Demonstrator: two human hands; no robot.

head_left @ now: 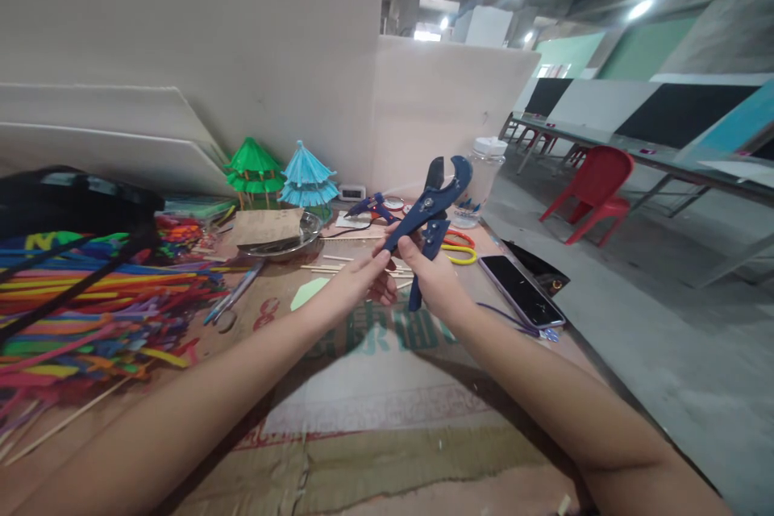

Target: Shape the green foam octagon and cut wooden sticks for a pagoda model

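Cardboard-covered table (375, 387), blue cutter (430, 214) raised over it.
Your left hand (363, 278) and right hand (430, 278) both clasp its handles, blade open; next, judge something to seat in it.

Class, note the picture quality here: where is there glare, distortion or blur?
Head view: ceiling lamps glare white; wide lens bows the wall and stretches both forearms; the cutter in both hands, left and right, is fairly sharp; the pipe cleaners smear at the left edge.

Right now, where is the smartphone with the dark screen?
In the head view, the dark-screened smartphone lies flat near the table's right edge, just right of the right hand gripping the blue ratchet cutter, past the yellow-handled scissors.
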